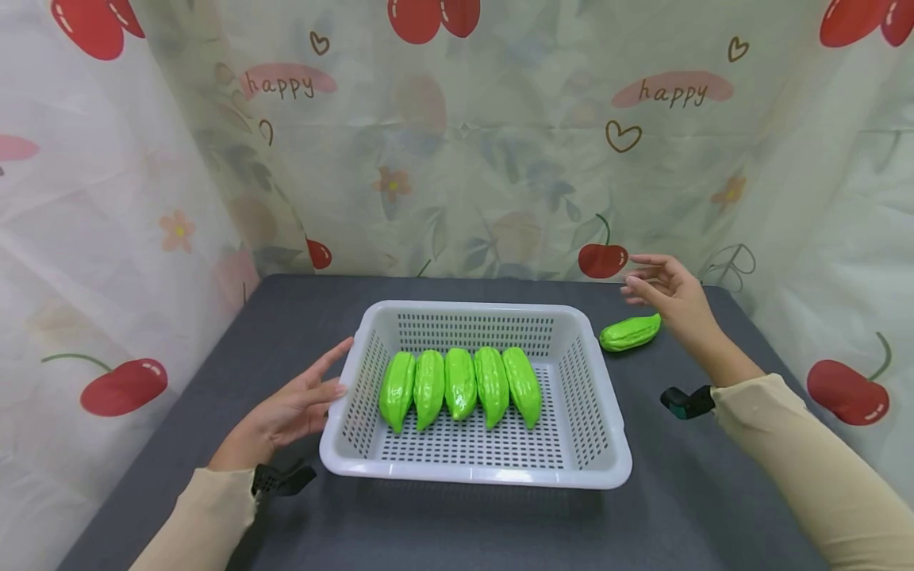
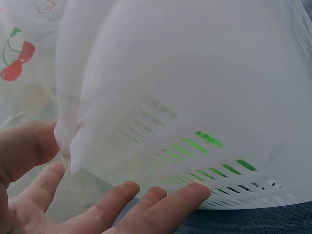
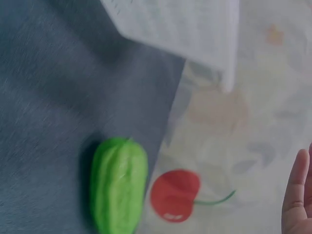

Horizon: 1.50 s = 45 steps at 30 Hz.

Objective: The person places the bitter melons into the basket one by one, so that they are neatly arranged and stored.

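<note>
A white perforated plastic basket (image 1: 477, 473) sits on the dark table, with several glossy green bitter gourds (image 1: 460, 385) side by side in it. My left hand (image 1: 289, 416) is at the basket's left side, fingers spread and fairly straight against the rim and outer wall. In the left wrist view, the fingers (image 2: 165, 209) lie along the slotted wall (image 2: 195, 73), and green shows through the slots. Right of the basket lies a single bitter gourd (image 1: 630, 333), also in the right wrist view (image 3: 119, 187). Above it my right hand (image 1: 671, 297) hovers, fingers loosely bent, holding nothing.
The dark table (image 1: 543, 531) ends at a patterned curtain (image 1: 464, 198), which also stands along the left and right sides. Black wrist straps with small devices (image 1: 284, 479) are on both wrists.
</note>
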Tool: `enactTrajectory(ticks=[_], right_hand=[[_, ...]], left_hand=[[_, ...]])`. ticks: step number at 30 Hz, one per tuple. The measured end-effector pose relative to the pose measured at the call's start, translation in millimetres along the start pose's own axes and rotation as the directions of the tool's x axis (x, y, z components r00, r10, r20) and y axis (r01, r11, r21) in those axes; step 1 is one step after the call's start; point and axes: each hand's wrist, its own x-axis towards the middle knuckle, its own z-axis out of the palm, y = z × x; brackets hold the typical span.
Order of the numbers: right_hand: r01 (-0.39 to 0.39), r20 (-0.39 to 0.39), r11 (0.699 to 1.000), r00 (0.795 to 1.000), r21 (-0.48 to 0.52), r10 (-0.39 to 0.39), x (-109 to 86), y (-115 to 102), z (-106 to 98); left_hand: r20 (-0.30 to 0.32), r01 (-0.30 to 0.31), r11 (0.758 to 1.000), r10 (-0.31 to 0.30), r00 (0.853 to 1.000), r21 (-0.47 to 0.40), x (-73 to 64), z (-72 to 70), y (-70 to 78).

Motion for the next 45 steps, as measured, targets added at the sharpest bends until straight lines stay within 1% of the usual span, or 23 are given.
enactTrajectory(ticks=[4,9,12,14,17,19,23,25,28,30,31,32,35,39,43,45], right_hand=[[-0.05,-0.066,0.996,0.997,-0.07,0.045,-0.4,19,-8],[-0.098,-0.123,0.988,0.989,-0.121,0.083,-4.0,44,-12],[-0.159,-0.151,0.974,0.979,-0.158,0.135,-7.8,55,-12],[-0.21,-0.176,0.957,0.969,-0.198,0.176,-10.1,62,-11],[-0.288,-0.217,0.925,0.947,-0.247,0.237,-13.8,71,-8],[-0.34,-0.249,0.899,0.929,-0.274,0.275,-16.0,75,-5],[-0.418,-0.306,0.863,0.892,-0.284,0.332,-19.3,85,0],[-0.46,-0.34,0.841,0.869,-0.283,0.361,-19.8,90,3],[-0.525,-0.39,0.805,0.827,-0.276,0.405,-19.4,98,9],[-0.563,-0.406,0.78,0.803,-0.274,0.437,-18.7,101,12],[-0.576,-0.408,0.771,0.794,-0.271,0.45,-18.1,103,14],[-0.584,-0.405,0.765,0.79,-0.272,0.46,-17.8,105,15],[-0.595,-0.379,0.753,0.79,-0.28,0.482,-16.9,108,18],[-0.594,-0.34,0.754,0.796,-0.281,0.501,-15.7,111,21],[-0.581,-0.296,0.76,0.811,-0.291,0.506,-14.1,112,23],[-0.569,-0.268,0.764,0.821,-0.306,0.504,-13.5,112,23]], left_hand=[[0.0,0.005,1.0,-0.005,1.0,-0.008,-0.3,0.1,0.2],[-0.007,0.005,1.0,-0.005,1.0,-0.005,0.1,0.5,0.8],[-0.005,0.006,1.0,-0.006,1.0,-0.001,0.5,0.5,1.0],[-0.001,0.006,1.0,-0.006,1.0,0.001,0.7,0.3,1.0],[0.007,0.005,1.0,-0.005,1.0,-0.002,0.8,-0.3,0.9],[0.014,0.002,1.0,-0.002,1.0,-0.005,0.8,-0.7,0.9],[0.018,-0.001,1.0,0.001,1.0,-0.007,0.8,-1.3,0.7],[0.016,0.0,1.0,0.0,1.0,-0.005,0.7,-1.3,0.6],[0.014,0.002,1.0,-0.002,1.0,-0.006,0.7,-1.3,0.7],[0.013,0.003,1.0,-0.003,1.0,-0.008,0.7,-1.2,0.7],[0.013,0.004,1.0,-0.004,1.0,-0.009,0.7,-1.0,0.7],[0.013,0.004,1.0,-0.004,1.0,-0.01,0.8,-0.9,0.8],[0.014,0.003,1.0,-0.002,1.0,-0.014,0.5,-0.7,0.8],[0.013,-0.005,1.0,0.005,1.0,-0.005,0.3,-0.7,0.2],[0.005,-0.008,1.0,0.008,1.0,0.0,0.4,-0.9,-0.6],[0.001,-0.007,1.0,0.007,1.0,0.0,0.5,-0.7,-0.7]])
